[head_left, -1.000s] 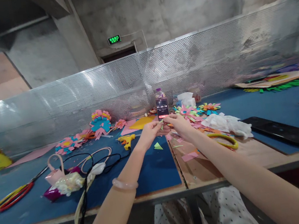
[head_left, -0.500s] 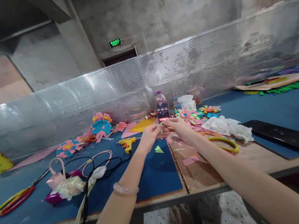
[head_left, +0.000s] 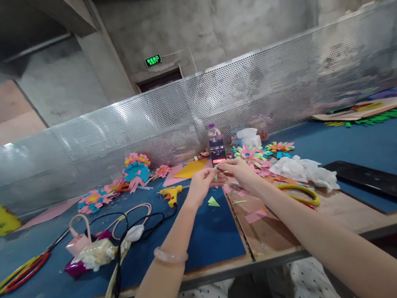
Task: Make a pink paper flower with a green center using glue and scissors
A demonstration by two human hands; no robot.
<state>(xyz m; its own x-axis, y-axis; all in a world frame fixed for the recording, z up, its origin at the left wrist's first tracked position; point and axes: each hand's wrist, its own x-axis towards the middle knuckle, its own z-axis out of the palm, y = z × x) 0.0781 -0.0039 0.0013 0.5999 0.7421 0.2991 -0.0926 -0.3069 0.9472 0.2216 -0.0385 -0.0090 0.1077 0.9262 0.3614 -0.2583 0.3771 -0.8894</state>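
My left hand (head_left: pixel 203 183) and my right hand (head_left: pixel 237 170) meet above the middle of the table, fingertips nearly touching. Both are closed in a pinch on a small piece of light green paper (head_left: pixel 216 172), mostly covered by the fingers. Just below my left hand, a green paper scrap (head_left: pixel 213 201) lies on the blue surface. A phone (head_left: pixel 217 152) showing a timer stands upright right behind my fingertips, against a bottle with a purple cap (head_left: pixel 212 129). Left of my left hand lies a yellow glue gun (head_left: pixel 171 194).
Paper flowers (head_left: pixel 137 170) stand at the back left, more (head_left: pixel 249 154) at the back right. Scissors with yellow handles (head_left: pixel 300 193), crumpled tissue (head_left: pixel 302 172) and a black phone (head_left: pixel 378 179) lie to the right. Cables and red-and-yellow scissors (head_left: pixel 25 274) are at left.
My hands keep their pinch on the green paper, almost in place. The whole view has shifted slightly down and to the right.
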